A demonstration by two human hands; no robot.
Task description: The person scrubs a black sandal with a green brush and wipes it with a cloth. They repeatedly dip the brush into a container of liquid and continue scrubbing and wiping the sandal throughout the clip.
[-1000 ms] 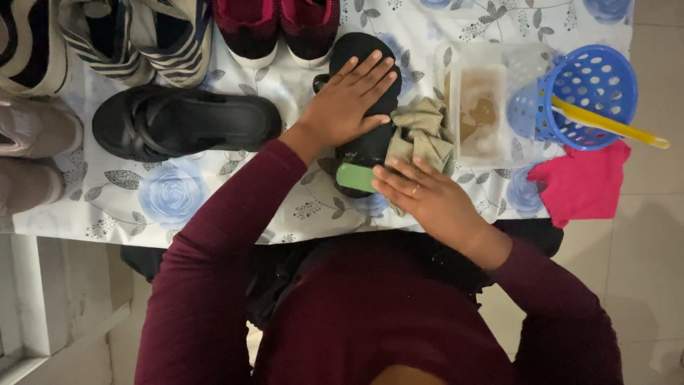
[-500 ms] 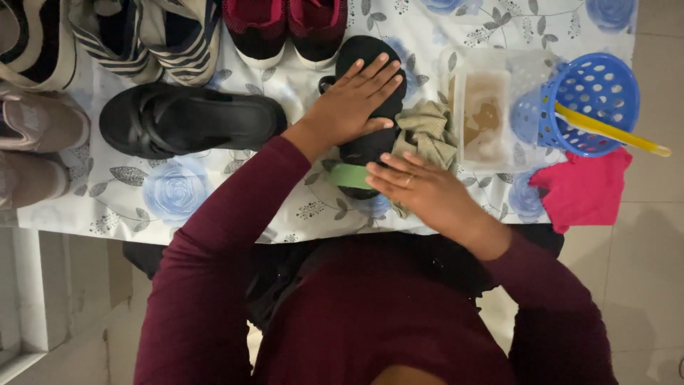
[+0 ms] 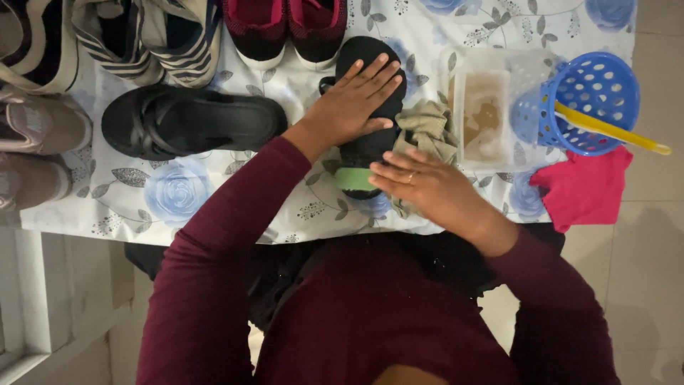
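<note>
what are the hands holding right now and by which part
The left hand presses flat on the black sandal's upper. The right hand grips a green pad at the sandal's near end.

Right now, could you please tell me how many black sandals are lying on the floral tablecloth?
2. One black strappy sandal lies free, left of the person's left hand. The other black sandal lies under that hand, its green-edged end by the right hand. More may be hidden.

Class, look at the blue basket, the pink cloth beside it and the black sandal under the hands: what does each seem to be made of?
Blue basket: likely moulded plastic, glossy, pierced with even holes.
Pink cloth: soft fabric, matte, lying limp over the table edge.
Black sandal: probably rubber or foam, dull and smooth; cannot tell which.
</note>
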